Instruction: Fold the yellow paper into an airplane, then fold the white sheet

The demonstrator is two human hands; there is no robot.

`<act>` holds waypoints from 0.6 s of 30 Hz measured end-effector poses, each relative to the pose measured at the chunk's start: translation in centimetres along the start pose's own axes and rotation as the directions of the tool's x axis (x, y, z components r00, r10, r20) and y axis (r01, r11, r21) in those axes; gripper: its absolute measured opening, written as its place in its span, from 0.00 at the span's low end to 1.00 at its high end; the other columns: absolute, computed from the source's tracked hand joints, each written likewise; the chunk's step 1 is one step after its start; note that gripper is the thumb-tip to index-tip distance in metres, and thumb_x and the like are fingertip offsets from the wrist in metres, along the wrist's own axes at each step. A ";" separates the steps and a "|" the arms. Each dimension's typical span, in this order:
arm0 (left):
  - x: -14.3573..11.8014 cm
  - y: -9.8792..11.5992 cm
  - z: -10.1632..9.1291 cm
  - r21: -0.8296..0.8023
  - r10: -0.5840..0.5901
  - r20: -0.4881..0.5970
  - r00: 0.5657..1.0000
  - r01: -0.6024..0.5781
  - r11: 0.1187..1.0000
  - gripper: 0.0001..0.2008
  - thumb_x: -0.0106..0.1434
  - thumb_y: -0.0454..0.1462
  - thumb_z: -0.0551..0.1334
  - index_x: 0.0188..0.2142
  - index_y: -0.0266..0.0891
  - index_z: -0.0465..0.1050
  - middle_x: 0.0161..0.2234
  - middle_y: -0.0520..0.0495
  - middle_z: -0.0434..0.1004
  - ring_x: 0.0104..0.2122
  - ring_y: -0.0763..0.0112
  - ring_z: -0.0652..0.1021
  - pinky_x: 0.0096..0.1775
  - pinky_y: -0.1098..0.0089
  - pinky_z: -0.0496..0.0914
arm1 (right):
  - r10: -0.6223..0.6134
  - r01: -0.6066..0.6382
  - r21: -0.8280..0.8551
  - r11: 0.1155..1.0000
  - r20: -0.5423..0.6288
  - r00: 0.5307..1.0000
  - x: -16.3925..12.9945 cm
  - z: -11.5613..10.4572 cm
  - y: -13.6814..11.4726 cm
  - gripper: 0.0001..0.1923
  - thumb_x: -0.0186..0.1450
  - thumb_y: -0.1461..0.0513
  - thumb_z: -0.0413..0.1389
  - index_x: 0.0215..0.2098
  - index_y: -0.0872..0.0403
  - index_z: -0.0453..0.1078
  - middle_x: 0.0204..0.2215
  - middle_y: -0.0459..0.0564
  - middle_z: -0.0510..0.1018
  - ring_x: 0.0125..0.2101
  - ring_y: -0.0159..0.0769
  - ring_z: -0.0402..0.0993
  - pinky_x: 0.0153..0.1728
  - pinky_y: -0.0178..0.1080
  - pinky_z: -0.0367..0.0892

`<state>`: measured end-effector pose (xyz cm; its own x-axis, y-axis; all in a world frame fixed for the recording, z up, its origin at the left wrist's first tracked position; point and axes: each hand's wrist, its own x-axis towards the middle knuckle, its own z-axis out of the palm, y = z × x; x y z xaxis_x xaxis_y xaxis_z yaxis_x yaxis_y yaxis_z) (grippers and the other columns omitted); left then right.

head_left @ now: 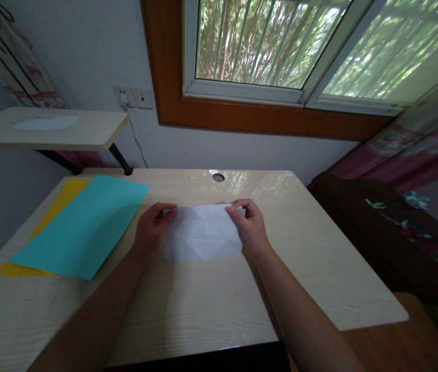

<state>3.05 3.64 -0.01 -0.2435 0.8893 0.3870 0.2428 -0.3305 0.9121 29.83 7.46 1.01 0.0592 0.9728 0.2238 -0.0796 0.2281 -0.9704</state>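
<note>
At the middle of the worktop (319,268) we hold a creased white paper (202,233), its long axis running from nine to three o'clock. Our left hand (152,225) pinches the upper left corner, our right hand (250,223) pinches the upper right corner, so the sheet lies between both, equally near, its near edge flat toward six. At nine o'clock of the left hand a teal sheet (82,227) rests over a yellow sheet (63,199), just beside but apart.
</note>
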 end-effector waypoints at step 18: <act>0.1 -0.2 -0.1 0.087 0.044 0.097 0.994 -0.053 0.995 0.07 0.64 0.39 0.66 0.41 0.41 0.81 0.33 0.49 0.77 0.29 0.69 0.72 0.32 0.70 0.64 | -0.077 0.079 -0.115 0.990 0.022 0.997 0.6 -0.7 0.3 0.08 0.61 0.54 0.66 0.36 0.48 0.79 0.36 0.46 0.81 0.37 0.38 0.74 0.40 0.41 0.67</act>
<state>2.93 3.77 -0.18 -0.1402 0.9004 0.4119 0.3362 -0.3480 0.8751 30.54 8.05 0.74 0.0431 0.9530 0.2998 0.0408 0.2981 -0.9537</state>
